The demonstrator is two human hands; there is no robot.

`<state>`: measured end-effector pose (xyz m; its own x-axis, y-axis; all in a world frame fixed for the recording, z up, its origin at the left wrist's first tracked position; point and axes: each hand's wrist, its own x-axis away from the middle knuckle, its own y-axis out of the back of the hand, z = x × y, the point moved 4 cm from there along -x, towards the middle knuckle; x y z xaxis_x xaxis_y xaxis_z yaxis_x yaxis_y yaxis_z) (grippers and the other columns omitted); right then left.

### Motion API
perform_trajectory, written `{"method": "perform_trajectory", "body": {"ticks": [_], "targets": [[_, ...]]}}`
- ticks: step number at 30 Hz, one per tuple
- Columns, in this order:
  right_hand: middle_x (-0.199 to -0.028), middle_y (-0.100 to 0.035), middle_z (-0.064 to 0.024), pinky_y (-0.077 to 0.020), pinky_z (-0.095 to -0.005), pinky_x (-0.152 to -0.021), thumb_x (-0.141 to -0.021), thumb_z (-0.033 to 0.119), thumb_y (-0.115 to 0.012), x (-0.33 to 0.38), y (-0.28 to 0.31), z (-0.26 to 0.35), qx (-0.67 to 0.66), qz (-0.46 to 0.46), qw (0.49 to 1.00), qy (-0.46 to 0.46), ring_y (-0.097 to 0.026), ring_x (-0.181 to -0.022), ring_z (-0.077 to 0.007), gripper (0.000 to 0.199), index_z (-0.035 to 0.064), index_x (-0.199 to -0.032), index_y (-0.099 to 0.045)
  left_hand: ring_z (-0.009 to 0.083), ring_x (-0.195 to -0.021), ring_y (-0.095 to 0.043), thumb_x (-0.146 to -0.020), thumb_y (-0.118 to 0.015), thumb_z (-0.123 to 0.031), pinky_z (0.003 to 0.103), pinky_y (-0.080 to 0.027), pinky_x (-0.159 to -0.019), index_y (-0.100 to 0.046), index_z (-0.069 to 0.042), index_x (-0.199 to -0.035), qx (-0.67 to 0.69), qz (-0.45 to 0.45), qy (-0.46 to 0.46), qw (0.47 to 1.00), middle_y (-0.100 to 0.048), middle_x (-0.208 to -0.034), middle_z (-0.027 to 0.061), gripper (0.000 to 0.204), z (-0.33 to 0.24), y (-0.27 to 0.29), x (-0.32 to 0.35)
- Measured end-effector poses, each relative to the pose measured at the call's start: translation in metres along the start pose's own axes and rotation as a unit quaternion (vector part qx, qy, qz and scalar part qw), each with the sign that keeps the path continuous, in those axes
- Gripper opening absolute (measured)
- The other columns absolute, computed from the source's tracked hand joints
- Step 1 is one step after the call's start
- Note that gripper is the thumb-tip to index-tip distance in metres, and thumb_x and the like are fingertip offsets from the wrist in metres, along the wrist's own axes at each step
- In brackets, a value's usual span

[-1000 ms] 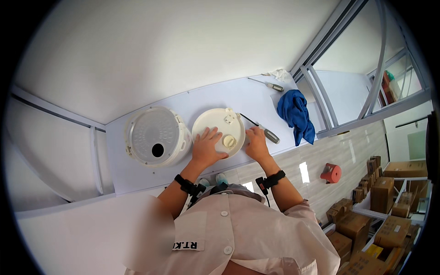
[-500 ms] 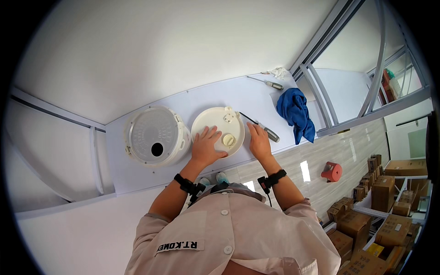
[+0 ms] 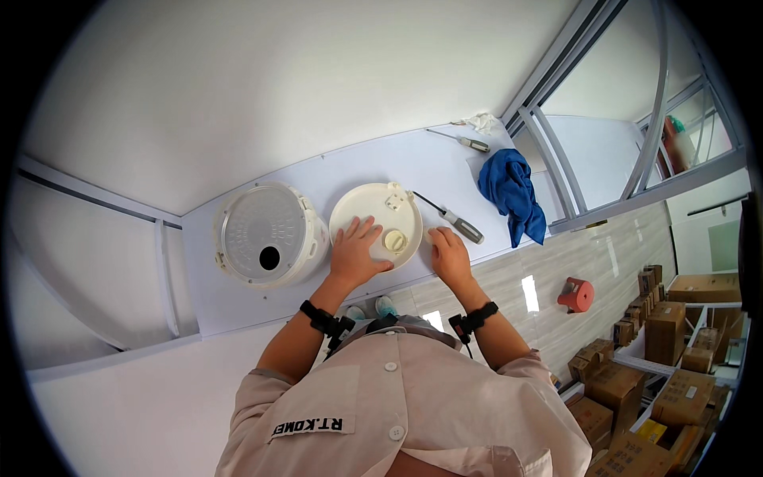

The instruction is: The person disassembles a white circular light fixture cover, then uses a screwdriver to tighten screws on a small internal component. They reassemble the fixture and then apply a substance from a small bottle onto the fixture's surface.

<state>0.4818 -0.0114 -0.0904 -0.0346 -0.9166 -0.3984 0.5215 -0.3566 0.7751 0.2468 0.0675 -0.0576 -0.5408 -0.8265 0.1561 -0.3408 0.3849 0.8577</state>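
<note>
A round cream plastic lid (image 3: 355, 208) lies on the table with its inside up, a round cap (image 3: 395, 241) near its middle and a small bracket at its far rim. My left hand (image 3: 357, 253) rests spread on the lid's near left part. Just right of the rim, the curled fingers of my right hand (image 3: 451, 257) pinch a small cream-coloured piece (image 3: 430, 236), whose kind I cannot make out. A screwdriver (image 3: 461, 225) with a grey handle lies beyond that hand, its tip close to the lid.
Left of the lid stands a round white appliance body (image 3: 270, 230) with a dark hole in its top. Farther right lie a blue cloth (image 3: 511, 195), a second screwdriver (image 3: 471, 144) and a crumpled white cloth (image 3: 481, 122). A metal frame (image 3: 556, 171) rises at the table's right end.
My right hand's fingers have drawn in, and a small cream piece now shows at their tips. My left hand stays on the lid, nearly still.
</note>
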Motion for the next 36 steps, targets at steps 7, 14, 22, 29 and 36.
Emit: {"method": "perform_trajectory", "body": {"ticks": [7,14,22,29,36], "targets": [[-0.115,-0.072,-0.0131,-0.0535,-0.0463,-0.099,-0.082,-0.004,-0.071,0.004,0.003,-0.01,0.008,0.007,0.998,0.054,-0.068,-0.112,-0.036,0.033,0.0054,-0.114,-0.071,0.0316,-0.162,-0.028,-0.074,-0.09,-0.049,0.056,-0.024,-0.131,-0.06,-0.016,-0.152,0.0,0.005,0.012,1.0,-0.039,-0.172,0.0058,0.09,0.001,-0.001,-0.001],[-0.109,-0.07,-0.0123,-0.0535,-0.0467,-0.097,-0.08,-0.001,-0.074,-0.003,0.002,-0.01,-0.011,0.022,0.998,0.052,-0.067,-0.108,-0.0355,0.03,0.006,-0.11,-0.072,0.031,-0.162,-0.027,-0.074,-0.09,-0.049,0.055,-0.023,-0.131,-0.06,-0.015,-0.153,-0.006,-0.002,0.012,1.0,-0.04,-0.171,0.0056,0.09,-0.001,-0.001,0.001],[-0.108,-0.07,-0.0101,-0.0526,-0.0464,-0.092,-0.081,0.004,-0.076,-0.017,0.023,-0.017,-0.002,-0.031,0.999,0.012,-0.066,-0.105,-0.035,0.024,0.0084,-0.104,-0.073,0.0308,-0.162,-0.027,-0.074,-0.09,-0.049,0.055,-0.022,-0.131,-0.06,-0.016,-0.152,-0.003,-0.016,0.019,1.0,-0.04,-0.171,0.0047,0.09,-0.004,-0.005,0.004],[-0.118,-0.069,-0.0086,-0.0485,-0.0466,-0.097,-0.082,0.014,-0.077,-0.023,0.032,-0.036,0.132,-0.064,0.984,-0.097,-0.064,-0.113,-0.0329,0.038,0.0106,-0.12,-0.071,0.0305,-0.161,-0.029,-0.071,-0.09,-0.048,0.055,-0.023,-0.131,-0.062,-0.017,-0.15,-0.024,-0.042,0.023,0.999,-0.043,-0.169,0.0036,0.089,-0.008,-0.006,0.005],[-0.121,-0.07,-0.0106,-0.0531,-0.0488,-0.092,-0.082,0.02,-0.077,-0.012,0.025,-0.06,0.156,0.017,0.974,-0.163,-0.066,-0.111,-0.0342,0.046,0.0104,-0.127,-0.069,0.0313,-0.162,-0.026,-0.07,-0.091,-0.041,0.057,-0.022,-0.131,-0.061,-0.016,-0.15,-0.024,-0.044,0.002,0.999,-0.041,-0.17,0.0038,0.09,-0.001,-0.014,0.004]]}}
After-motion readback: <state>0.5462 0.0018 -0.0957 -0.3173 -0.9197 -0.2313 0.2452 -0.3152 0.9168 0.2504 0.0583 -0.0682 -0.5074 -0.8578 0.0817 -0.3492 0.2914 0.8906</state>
